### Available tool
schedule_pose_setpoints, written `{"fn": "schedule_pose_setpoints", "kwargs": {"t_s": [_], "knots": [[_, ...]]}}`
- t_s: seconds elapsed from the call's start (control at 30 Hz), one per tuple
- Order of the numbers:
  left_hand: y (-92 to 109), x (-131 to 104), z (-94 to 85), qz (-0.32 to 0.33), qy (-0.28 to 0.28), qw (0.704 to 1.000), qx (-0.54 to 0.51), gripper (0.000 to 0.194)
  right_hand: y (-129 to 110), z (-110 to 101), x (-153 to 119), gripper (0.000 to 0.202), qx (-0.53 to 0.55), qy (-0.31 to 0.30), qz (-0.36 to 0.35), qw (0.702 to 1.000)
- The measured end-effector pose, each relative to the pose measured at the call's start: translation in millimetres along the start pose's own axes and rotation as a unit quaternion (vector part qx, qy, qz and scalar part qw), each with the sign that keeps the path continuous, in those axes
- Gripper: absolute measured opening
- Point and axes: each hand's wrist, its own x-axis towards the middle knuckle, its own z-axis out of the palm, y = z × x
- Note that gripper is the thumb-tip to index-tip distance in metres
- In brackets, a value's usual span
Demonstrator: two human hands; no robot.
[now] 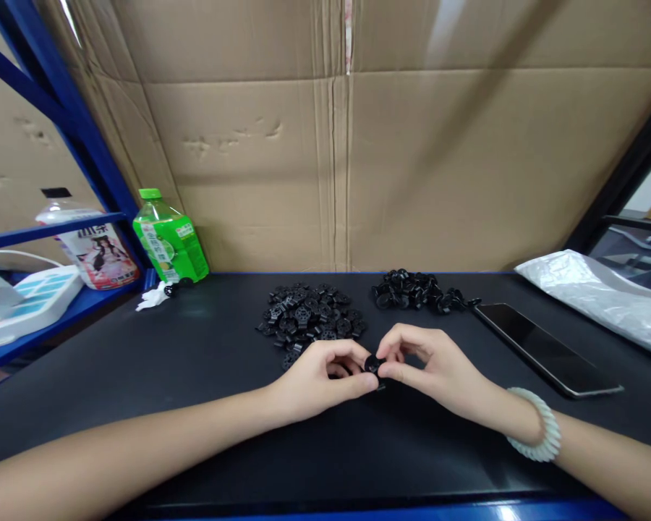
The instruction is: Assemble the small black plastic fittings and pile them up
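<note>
Between my two hands is a small round black plastic part [373, 363], held just above the table. My left hand [325, 376] pinches it from the left with thumb and fingers. From the other side, the thumb and index finger of my right hand [426, 362] close on its edge. Fingertips cover much of the part, so its details are hard to make out. A pile of black wheel-like plastic parts [307, 315] lies just behind my left hand. Behind my right hand sits a smaller heap of black round parts [412, 289].
A phone [542, 347] and a silvery plastic bag [602, 297] lie to the right. At the back left stand a green bottle [171, 242] and crumpled tissue [155, 296]. A blue shelf [48, 312] holds a labelled bottle [100, 250] and a power strip [37, 300]. Cardboard [260, 174] walls the back.
</note>
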Motion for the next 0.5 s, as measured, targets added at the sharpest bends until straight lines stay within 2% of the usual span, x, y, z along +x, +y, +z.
{"fn": "schedule_pose_setpoints", "kwargs": {"t_s": [0.2,0.33,0.5], "knots": [[-2.2,-2.4,0.8,-0.011,0.028,1.000,0.001,0.018,7.6,9.8,2.3,0.017,0.076,0.005,0.057,0.995],[0.1,-5.4,1.6,-0.002,0.051,0.999,0.018,0.018,6.7,10.0,3.8,0.020,0.156,-0.028,0.096,0.983],[2.9,-7.1,2.9,0.007,0.062,0.997,0.054,0.020,4.1,7.8,3.9,0.017,0.178,-0.042,0.122,0.976]]}}
